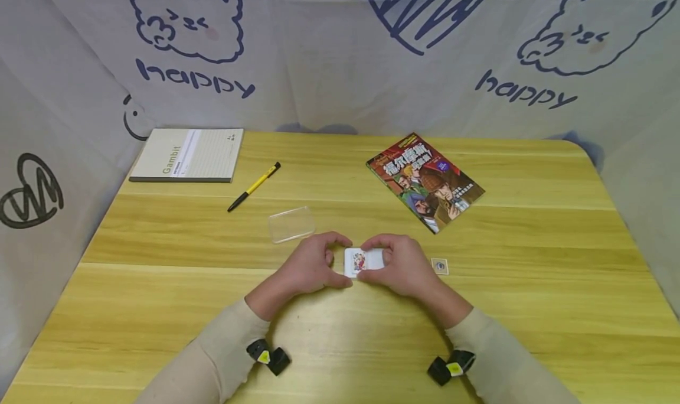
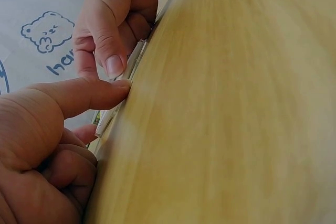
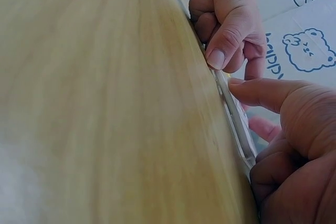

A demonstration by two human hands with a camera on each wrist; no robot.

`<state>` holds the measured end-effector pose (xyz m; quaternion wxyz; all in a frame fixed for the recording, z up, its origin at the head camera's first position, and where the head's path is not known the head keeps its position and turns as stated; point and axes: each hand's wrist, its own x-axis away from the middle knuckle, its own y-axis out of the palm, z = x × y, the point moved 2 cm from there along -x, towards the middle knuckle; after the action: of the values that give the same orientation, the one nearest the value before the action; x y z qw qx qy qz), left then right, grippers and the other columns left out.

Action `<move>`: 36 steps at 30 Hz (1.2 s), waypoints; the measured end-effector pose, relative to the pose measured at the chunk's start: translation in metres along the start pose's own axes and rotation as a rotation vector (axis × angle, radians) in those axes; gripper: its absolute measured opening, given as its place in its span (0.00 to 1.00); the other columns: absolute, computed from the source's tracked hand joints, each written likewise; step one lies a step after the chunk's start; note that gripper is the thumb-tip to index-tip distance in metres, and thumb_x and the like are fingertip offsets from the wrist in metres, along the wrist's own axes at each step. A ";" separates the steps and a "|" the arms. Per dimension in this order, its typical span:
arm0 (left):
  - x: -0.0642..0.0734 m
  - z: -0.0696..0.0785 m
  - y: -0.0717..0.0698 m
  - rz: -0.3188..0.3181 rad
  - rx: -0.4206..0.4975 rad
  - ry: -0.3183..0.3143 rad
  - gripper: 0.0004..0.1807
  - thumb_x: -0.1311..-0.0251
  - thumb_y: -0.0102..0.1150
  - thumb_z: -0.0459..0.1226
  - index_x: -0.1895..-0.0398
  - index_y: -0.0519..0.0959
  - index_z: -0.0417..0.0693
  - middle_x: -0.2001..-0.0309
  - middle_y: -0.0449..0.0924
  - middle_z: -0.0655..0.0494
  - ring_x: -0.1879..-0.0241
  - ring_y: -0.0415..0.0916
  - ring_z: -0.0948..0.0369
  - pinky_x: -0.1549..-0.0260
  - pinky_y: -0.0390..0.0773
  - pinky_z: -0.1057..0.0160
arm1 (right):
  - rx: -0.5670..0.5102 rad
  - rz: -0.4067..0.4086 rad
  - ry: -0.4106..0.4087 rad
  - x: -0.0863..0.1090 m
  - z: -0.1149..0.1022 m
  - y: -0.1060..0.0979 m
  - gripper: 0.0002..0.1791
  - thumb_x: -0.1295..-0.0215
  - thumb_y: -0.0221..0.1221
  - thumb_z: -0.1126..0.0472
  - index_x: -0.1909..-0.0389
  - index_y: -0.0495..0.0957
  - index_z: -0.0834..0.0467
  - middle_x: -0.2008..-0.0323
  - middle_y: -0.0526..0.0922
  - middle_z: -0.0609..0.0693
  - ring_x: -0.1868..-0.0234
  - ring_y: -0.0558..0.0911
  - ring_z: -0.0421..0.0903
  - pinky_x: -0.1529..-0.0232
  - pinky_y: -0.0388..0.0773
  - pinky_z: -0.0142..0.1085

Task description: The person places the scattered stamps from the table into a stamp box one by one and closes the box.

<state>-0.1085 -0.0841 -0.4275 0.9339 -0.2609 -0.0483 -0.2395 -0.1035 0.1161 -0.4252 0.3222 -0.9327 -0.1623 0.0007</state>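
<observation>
1. Two hands face each other over the worktop [image 1: 350,339], well in from its left, right and far edges. The left hand [image 1: 313,265] and the right hand [image 1: 406,268] each hold the white case [image 1: 375,258] in a narrow pinch, thumb on the near side, forefinger on the far side. Matched pressure should prevent it from twisting.

2. By the far left corner lies the notebook [image 1: 186,156]; nothing about it calls for attention.

3. Just in from the far edge, right of the middle, lies the magazine [image 1: 425,182], far enough off to leave the fingers room.

4. Beyond the left hand rests a clear cover [image 1: 291,224], best spared a knock from the knuckles.

5. Between the fingertips lies the case, low and flat; whether it touches the wood is hard to tell. Light pressure along its edges would probably serve better than squeezing.

6. Just right of the right hand, toward the right edge, sits a small square card [image 1: 440,266]; that wrist should avoid sweeping sideways.

7. On the case shows a colourful printed figure [image 1: 359,262]; whether it is loose I cannot tell, so fingertips are better off its face.
</observation>
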 end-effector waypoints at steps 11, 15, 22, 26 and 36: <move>-0.001 -0.001 0.000 0.000 -0.008 -0.014 0.37 0.62 0.83 0.31 0.43 0.78 0.44 0.82 0.61 0.59 0.84 0.58 0.63 0.82 0.60 0.64 | 0.012 0.017 0.049 0.009 0.000 -0.013 0.27 0.57 0.80 0.55 0.53 0.85 0.53 0.85 0.66 0.43 0.84 0.63 0.40 0.83 0.58 0.32; 0.000 -0.001 0.000 0.010 -0.004 -0.001 0.36 0.63 0.83 0.31 0.44 0.79 0.43 0.82 0.61 0.59 0.83 0.57 0.63 0.82 0.59 0.64 | -0.005 0.029 0.047 0.017 0.004 -0.021 0.26 0.56 0.80 0.56 0.53 0.84 0.54 0.89 0.60 0.43 0.87 0.58 0.40 0.85 0.53 0.31; -0.001 -0.001 0.002 0.018 -0.010 0.015 0.36 0.64 0.83 0.31 0.45 0.79 0.42 0.83 0.60 0.59 0.83 0.56 0.63 0.81 0.59 0.65 | -0.017 0.072 0.035 0.027 0.018 -0.035 0.24 0.55 0.79 0.58 0.54 0.85 0.54 0.89 0.60 0.43 0.87 0.58 0.40 0.84 0.55 0.33; -0.001 -0.002 0.002 0.019 -0.019 0.017 0.37 0.64 0.83 0.31 0.45 0.78 0.42 0.82 0.60 0.60 0.83 0.56 0.64 0.81 0.59 0.65 | -0.011 0.084 0.045 0.032 0.026 -0.043 0.24 0.54 0.79 0.59 0.54 0.84 0.55 0.89 0.59 0.43 0.87 0.57 0.40 0.83 0.58 0.35; -0.001 -0.002 0.002 0.016 -0.009 0.004 0.37 0.64 0.83 0.31 0.44 0.78 0.42 0.82 0.61 0.59 0.83 0.57 0.63 0.82 0.59 0.64 | 0.008 0.094 0.096 0.047 0.044 -0.062 0.26 0.53 0.79 0.57 0.52 0.83 0.58 0.88 0.59 0.43 0.86 0.57 0.40 0.84 0.58 0.35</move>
<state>-0.1086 -0.0831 -0.4308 0.9347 -0.2648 -0.0435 -0.2330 -0.0826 0.2027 -0.4181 0.3331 -0.9369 -0.1027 -0.0280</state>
